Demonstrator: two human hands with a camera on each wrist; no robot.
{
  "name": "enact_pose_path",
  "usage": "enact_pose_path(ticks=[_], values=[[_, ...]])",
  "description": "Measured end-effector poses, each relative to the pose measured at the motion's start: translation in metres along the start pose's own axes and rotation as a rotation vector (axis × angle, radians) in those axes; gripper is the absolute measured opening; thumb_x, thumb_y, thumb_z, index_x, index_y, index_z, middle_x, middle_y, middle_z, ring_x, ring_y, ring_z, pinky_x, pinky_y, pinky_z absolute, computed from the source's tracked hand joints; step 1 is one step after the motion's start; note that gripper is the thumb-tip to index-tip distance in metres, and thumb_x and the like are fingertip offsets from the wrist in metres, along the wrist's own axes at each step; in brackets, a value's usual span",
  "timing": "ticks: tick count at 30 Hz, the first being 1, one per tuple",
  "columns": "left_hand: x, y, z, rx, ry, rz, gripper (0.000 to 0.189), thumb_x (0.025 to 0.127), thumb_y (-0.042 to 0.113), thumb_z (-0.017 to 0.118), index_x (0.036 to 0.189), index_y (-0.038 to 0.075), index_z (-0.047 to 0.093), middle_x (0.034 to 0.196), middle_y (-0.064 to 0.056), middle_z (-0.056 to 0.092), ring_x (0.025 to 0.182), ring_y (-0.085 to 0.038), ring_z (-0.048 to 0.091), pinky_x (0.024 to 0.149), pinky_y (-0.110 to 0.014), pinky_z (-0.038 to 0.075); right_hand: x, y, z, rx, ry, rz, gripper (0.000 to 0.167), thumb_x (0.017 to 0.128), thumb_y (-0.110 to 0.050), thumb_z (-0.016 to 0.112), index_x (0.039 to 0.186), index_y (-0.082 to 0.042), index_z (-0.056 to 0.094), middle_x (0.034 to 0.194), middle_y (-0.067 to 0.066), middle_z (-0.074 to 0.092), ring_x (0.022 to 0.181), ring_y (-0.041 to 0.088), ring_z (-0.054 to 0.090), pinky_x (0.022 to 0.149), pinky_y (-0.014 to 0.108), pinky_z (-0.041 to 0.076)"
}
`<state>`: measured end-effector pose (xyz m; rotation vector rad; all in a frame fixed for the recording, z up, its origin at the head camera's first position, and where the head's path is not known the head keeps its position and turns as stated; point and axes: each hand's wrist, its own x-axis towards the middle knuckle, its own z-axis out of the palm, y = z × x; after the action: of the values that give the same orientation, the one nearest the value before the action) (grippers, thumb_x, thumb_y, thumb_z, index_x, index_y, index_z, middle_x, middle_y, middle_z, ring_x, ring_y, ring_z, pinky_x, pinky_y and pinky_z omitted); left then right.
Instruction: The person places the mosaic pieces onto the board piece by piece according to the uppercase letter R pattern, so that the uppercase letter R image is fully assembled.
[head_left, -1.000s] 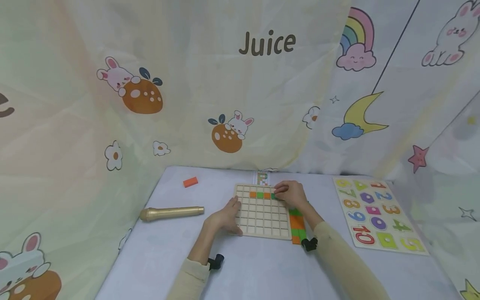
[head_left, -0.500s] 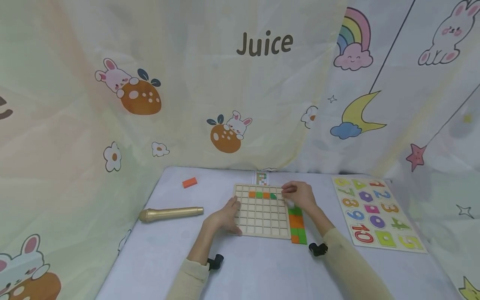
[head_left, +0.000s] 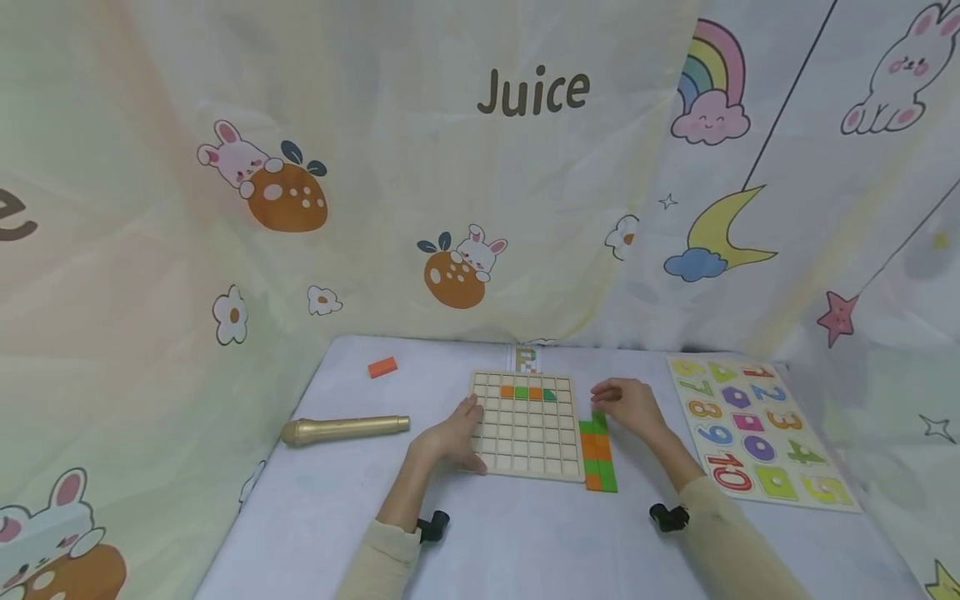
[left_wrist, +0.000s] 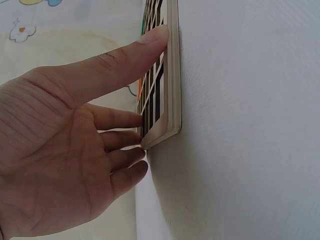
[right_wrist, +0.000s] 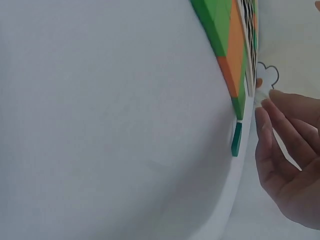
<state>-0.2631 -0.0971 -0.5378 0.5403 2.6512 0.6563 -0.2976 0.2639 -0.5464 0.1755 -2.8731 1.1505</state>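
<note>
A wooden grid board [head_left: 528, 454] lies on the table, with a short row of orange and green tiles [head_left: 521, 392] near its far side. The row's right end is a dark green rounded piece [head_left: 550, 396]. My left hand [head_left: 448, 437] rests against the board's left edge, fingers fairly straight; in the left wrist view the thumb touches its rim [left_wrist: 172, 95]. My right hand [head_left: 630, 406] hovers right of the board, fingers loosely bent, nothing visible in them. Below it lie green and orange blocks [head_left: 598, 450] along the board's right side. A separate dark green piece [right_wrist: 237, 140] shows in the right wrist view.
A gold toy microphone [head_left: 345, 429] and an orange block [head_left: 382, 367] lie to the left. A number-and-shape board [head_left: 763, 433] is at the right. Behind the grid board is a small printed pattern card [head_left: 527, 359]. A printed curtain [head_left: 555, 192] stands behind the table.
My right hand has drawn back rightward from the board's upper right, uncovering the dark green piece in the row, and now hovers by the loose blocks. The left hand stays put.
</note>
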Motion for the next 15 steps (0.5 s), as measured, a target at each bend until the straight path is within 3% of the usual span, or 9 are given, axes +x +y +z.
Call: enact_pose_path(ticks=[8, 15], values=[[-0.0002, -0.0017, 0.0014, 0.003, 0.010, 0.008, 0.117, 0.068, 0.027, 0.099, 0.159, -0.006, 0.033, 0.172, -0.022, 0.015, 0.160, -0.036, 0.013, 0.129, -0.048, 0.022, -0.0002, 0.0096, 0.0000, -0.092, -0.089, 0.013, 0.031, 0.083, -0.003, 0.082, 0.114, -0.004, 0.076, 0.100, 0.007, 0.078, 0.091, 0.024, 0.073, 0.079, 0.042, 0.061], [0.0005, -0.0035, 0.0016, -0.001, 0.013, 0.005, 0.118, 0.067, 0.028, 0.099, 0.159, -0.005, 0.033, 0.173, -0.021, 0.015, 0.161, -0.035, 0.012, 0.129, -0.048, 0.022, 0.0020, 0.0114, 0.0016, -0.137, -0.093, 0.021, 0.033, 0.080, 0.000, 0.082, 0.112, -0.007, 0.077, 0.097, 0.002, 0.077, 0.091, 0.023, 0.070, 0.081, 0.043, 0.059]])
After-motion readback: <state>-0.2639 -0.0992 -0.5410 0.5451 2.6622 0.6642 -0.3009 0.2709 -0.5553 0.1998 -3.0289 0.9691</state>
